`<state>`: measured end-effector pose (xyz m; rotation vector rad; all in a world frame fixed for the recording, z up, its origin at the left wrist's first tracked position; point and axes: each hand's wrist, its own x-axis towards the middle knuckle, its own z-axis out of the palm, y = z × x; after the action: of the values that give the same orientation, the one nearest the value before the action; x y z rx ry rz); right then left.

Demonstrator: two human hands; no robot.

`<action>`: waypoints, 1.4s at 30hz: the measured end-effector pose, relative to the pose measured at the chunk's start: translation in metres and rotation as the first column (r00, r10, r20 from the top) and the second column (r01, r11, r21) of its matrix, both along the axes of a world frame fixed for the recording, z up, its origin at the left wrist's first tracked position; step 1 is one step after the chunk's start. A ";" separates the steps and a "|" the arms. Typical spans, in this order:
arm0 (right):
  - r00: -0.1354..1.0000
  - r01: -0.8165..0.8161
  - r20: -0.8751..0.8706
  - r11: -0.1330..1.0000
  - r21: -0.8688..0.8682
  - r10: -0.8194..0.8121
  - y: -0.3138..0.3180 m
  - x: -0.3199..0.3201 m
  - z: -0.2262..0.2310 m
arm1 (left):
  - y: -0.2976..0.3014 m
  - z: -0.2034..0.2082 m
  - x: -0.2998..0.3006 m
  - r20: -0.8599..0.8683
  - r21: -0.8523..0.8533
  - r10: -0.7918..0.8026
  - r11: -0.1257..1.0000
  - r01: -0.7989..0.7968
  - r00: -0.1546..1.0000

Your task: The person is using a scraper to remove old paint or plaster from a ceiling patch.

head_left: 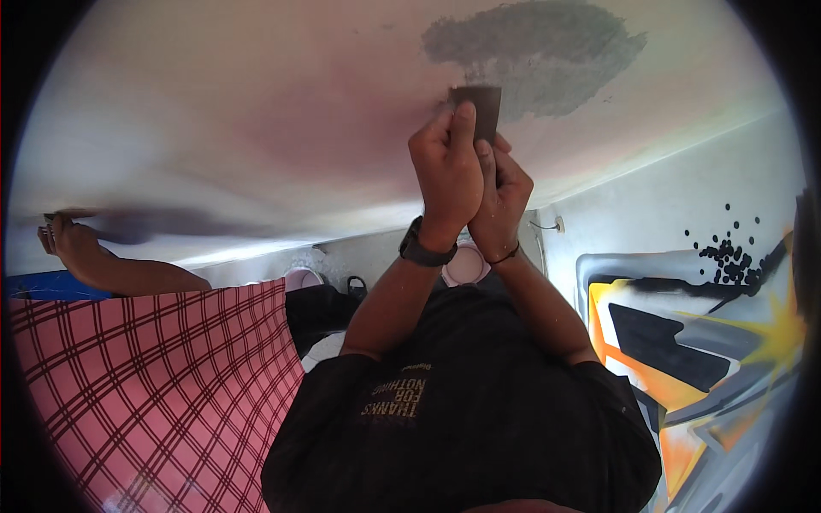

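Note:
My left hand (pixel 445 175), with a dark watch at its wrist, pinches a dark, flat rectangular piece (pixel 488 107) with the thumb on its face. Close against it, my right hand (pixel 505 192) grips the lower end of the same piece, its fingers partly hidden. The piece's upper edge meets the pale, pink-stained surface (pixel 342 111) in front of me. Just beyond and to the right is a rough grey patch (pixel 547 56) on that surface. Whether the piece is sandpaper or a scraper blade I cannot tell.
At the left, a co-worker's hand (pixel 64 239) holds something thin to the same surface; a pink checked cloth (pixel 162 368) hangs below that arm. Pinkish buckets (pixel 466 265) stand low down. A painted wall (pixel 676 342) rises on the right, with a small cable fixture (pixel 560 224).

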<state>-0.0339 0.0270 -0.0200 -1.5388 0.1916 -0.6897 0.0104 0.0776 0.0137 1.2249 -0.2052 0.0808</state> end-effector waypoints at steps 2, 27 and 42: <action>1.000 0.003 0.018 1.000 -0.007 -0.003 -0.001 0.002 0.002 | -0.002 0.001 0.002 -0.002 -0.007 -0.005 1.000 0.005 1.000; 1.000 0.003 0.012 0.996 -0.086 -0.001 -0.006 0.002 0.016 | -0.003 0.017 0.002 0.046 -0.013 0.015 1.000 -0.014 0.999; 0.997 0.045 0.064 0.995 -0.087 -0.040 0.008 0.012 0.020 | 0.008 0.017 0.012 0.066 -0.001 0.013 1.000 -0.013 0.998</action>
<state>-0.0221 0.0351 0.0000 -1.5988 0.1493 -0.7872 0.0220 0.0854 0.0306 1.2238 -0.2551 0.1330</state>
